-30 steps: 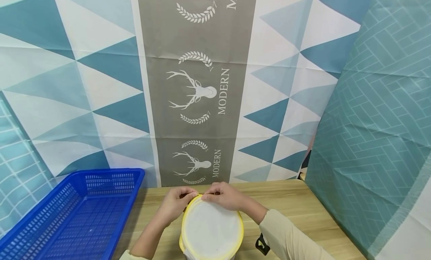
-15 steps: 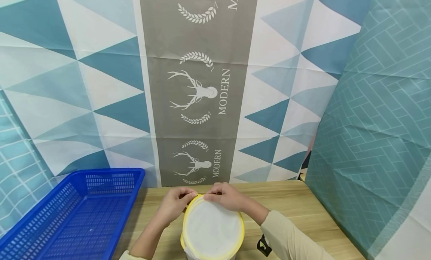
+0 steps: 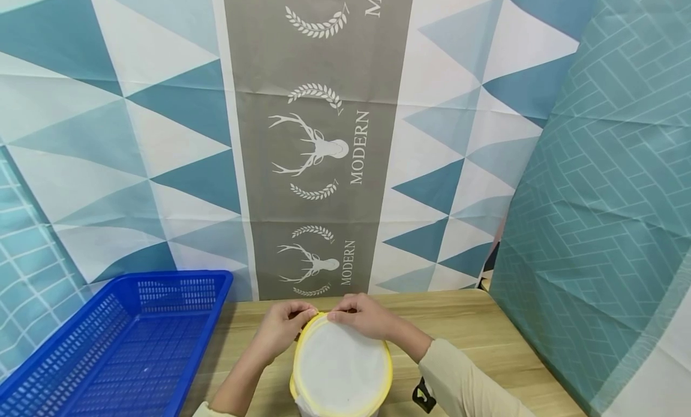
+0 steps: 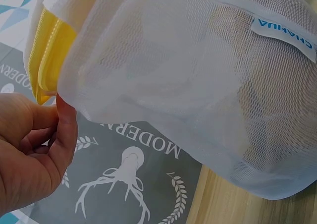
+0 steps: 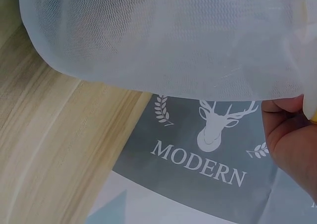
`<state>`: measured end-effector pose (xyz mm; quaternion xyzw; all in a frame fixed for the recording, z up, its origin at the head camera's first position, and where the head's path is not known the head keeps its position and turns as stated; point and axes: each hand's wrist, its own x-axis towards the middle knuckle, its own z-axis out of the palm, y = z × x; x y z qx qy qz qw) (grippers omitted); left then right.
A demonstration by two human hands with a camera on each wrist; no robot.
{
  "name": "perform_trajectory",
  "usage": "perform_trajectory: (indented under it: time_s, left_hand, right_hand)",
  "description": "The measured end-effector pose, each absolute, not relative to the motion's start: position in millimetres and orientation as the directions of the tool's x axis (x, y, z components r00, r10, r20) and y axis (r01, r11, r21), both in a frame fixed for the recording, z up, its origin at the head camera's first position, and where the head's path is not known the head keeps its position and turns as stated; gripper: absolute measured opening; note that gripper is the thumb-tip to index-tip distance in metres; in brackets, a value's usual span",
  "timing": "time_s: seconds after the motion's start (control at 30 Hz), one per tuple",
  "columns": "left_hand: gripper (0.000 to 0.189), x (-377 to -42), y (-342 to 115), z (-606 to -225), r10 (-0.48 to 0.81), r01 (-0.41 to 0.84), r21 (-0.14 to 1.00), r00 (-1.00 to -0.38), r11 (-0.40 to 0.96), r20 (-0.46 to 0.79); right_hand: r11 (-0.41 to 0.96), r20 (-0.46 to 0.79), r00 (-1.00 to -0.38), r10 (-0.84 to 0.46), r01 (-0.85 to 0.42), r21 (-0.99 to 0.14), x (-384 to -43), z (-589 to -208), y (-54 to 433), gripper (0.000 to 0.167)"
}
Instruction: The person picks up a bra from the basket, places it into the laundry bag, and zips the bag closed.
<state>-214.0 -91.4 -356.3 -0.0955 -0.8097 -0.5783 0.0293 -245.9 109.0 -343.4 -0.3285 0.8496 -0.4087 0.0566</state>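
A white mesh laundry bag (image 3: 345, 369) with yellow trim stands upright on the table, its round white top facing up. At the far edge of that top, my left hand (image 3: 281, 328) pinches the yellow trim between thumb and fingers. Just to its right, my right hand (image 3: 366, 316) grips the same rim, thumb on top. In the left wrist view, a yellow zipper band (image 4: 49, 55) runs down to the left fingertips, and a white tag (image 4: 285, 33) with blue letters is sewn on the mesh. The right fingertips are partly hidden by the bag in the right wrist view.
A blue perforated plastic basket (image 3: 207, 345) stands at the left of the wooden table (image 3: 475, 333). Behind rises a patterned cloth (image 3: 318, 201) with deer heads, and a teal cloth (image 3: 599, 225) hangs at the right. A black strap piece (image 3: 423, 395) sits by the right sleeve.
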Motion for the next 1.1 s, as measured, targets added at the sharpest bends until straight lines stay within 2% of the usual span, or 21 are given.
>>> perform_trajectory:
  time_s: [0.3,1.1]
  left_hand:
    - [0.019,-213.5,-89.5,-353.1,0.132,0.200,0.921,-0.977,0.334,0.165]
    - [0.015,-213.8,-90.6,-355.8,0.117,0.221,0.904,-0.975,0.367,0.190]
  right_hand:
    - [0.430,0.107,-0.770,-0.629,-0.459,-0.777,-244.2,-341.8,107.4,0.024]
    - [0.424,0.141,-0.770,-0.622,-0.483,-0.766,-243.6,-343.9,106.4,0.024]
